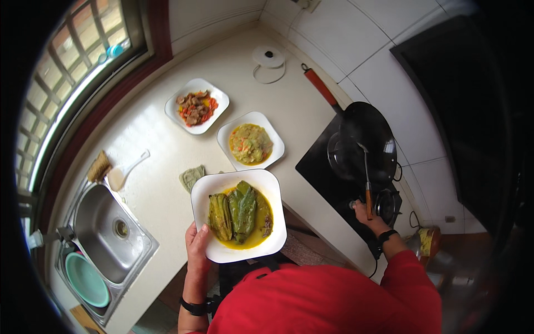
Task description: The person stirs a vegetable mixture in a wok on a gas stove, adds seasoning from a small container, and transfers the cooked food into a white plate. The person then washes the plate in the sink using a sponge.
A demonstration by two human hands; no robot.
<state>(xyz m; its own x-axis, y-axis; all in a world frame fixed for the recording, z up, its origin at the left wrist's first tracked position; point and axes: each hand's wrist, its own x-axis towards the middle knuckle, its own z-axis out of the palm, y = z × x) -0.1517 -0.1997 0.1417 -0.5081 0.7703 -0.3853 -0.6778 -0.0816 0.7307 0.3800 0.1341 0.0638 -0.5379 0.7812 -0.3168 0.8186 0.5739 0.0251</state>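
My left hand point(197, 247) grips the left rim of a white square dish point(239, 177), with the thumb over the edge. Inside lie cooked whole green peppers point(243, 208) in a yellow oily sauce. At the front edge of the black gas cooktop point(317, 167), my right hand point(369, 216) has its fingers on a control knob point(353, 204). A metal spatula point(367, 175) leans in the black wok point(367, 129), its wooden handle passing above my right hand. The wok sits tilted toward the wall over the far burner.
Two more white dishes stand on the counter: one with meat and red peppers point(197, 107), one with shredded vegetables point(251, 144). A green cloth point(192, 178) lies beside my dish. Leftward are a rice paddle point(121, 175), a sponge point(100, 166) and a steel sink point(102, 234) with a green basin point(85, 279).
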